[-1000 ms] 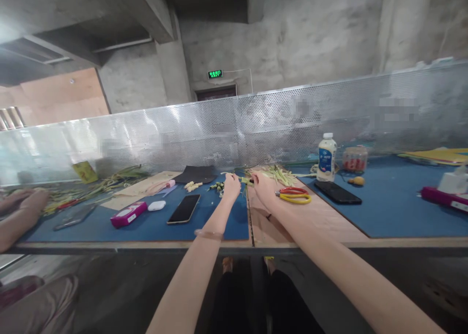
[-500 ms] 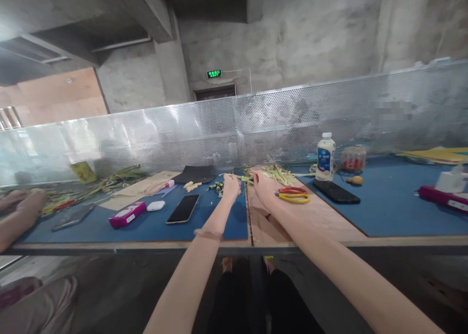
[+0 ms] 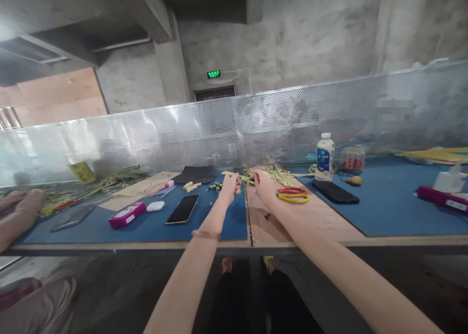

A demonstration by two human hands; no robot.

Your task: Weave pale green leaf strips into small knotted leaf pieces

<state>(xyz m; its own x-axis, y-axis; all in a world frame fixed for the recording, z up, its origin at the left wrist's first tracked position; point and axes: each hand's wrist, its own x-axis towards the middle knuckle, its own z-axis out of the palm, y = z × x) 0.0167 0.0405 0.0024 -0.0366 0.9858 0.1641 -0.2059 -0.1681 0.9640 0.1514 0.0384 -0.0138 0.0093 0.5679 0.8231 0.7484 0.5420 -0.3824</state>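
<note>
Over the seam of the table, my left hand (image 3: 230,185) is closed on a green plant strip (image 3: 247,180). A pale, flat end of the strip sticks out above the fingers. My right hand (image 3: 263,185) pinches the other end, its fingertips partly hidden. Just behind the right hand lies a pile of pale green cut strips (image 3: 281,176). Scissors with red and yellow handles (image 3: 293,195) rest beside my right wrist. Left of my left hand are small dark green pieces (image 3: 216,186) and a few cream pieces (image 3: 192,186).
Phones (image 3: 183,209) (image 3: 335,191), a magenta box (image 3: 127,214), a white earphone case (image 3: 155,206), a bottle (image 3: 325,157) and a clear jar (image 3: 352,159) stand about the blue mats. Another person's hands (image 3: 27,202) work at the far left. A perforated metal screen (image 3: 197,134) closes the back.
My left hand has turned slightly and shifted a little left, and the pale strip end above it shows broader. My right hand stays nearly in place.
</note>
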